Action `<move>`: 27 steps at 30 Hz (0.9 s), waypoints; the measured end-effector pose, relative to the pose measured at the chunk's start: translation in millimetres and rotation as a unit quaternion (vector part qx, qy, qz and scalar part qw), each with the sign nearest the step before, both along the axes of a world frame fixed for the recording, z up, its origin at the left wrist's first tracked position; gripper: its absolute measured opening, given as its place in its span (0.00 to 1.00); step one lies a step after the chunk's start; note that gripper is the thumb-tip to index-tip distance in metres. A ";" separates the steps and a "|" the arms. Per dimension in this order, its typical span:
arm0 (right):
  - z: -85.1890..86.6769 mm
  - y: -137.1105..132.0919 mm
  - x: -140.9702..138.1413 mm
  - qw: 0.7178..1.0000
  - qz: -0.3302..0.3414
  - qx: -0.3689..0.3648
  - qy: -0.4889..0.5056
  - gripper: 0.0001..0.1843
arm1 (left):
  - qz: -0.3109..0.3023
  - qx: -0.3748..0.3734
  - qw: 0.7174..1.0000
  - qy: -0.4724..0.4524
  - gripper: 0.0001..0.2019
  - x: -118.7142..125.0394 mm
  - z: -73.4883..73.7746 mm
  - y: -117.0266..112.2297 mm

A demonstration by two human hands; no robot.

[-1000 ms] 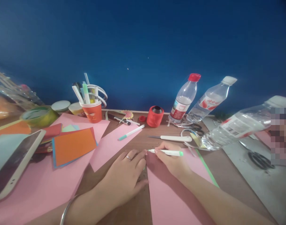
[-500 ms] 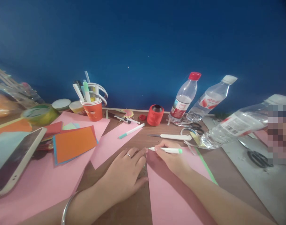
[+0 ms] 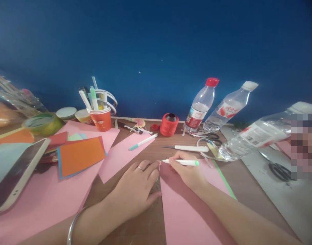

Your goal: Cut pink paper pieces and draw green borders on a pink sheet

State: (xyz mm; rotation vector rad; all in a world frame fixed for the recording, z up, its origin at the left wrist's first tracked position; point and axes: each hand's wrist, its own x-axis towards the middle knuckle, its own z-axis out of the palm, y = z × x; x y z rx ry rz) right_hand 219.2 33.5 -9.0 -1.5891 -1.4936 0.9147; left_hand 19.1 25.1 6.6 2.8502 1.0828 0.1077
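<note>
My right hand (image 3: 188,173) pinches a white pen with a green end (image 3: 183,162), its tip at the top left corner of a pink sheet of paper (image 3: 186,211). My left hand (image 3: 135,190) lies flat with fingers stretched out, on the wooden table (image 3: 143,228) beside that sheet's left edge, fingertips near the pen tip. A ring is on one finger and a bangle on the wrist.
Around lie a white-handled knife (image 3: 188,148), a second pen (image 3: 143,142), a red thread spool (image 3: 169,125), an orange cup of pens (image 3: 101,117), three water bottles (image 3: 200,107), scissors (image 3: 212,137), orange paper (image 3: 79,156), a phone (image 3: 15,177), tape rolls (image 3: 42,124).
The view shifted slightly; my right hand with the pen edged a little up the pink sheet. My left hand stayed flat in place.
</note>
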 end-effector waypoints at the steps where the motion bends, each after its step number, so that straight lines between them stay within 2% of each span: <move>1: -0.3 0.0 0.0 1.000 0.000 0.001 -0.001 0.10 | 0.001 0.000 1.000 0.000 0.24 -0.1 -0.2 -0.2; 17: -1.7 1.1 0.3 1.000 -0.001 0.005 0.005 0.09 | 0.000 0.008 1.000 -0.023 0.23 -2.6 -4.4 -1.0; 27: -2.4 -0.5 1.0 0.999 0.001 -0.015 0.035 0.09 | -0.002 0.003 1.000 -0.003 0.25 -1.1 -1.9 -0.8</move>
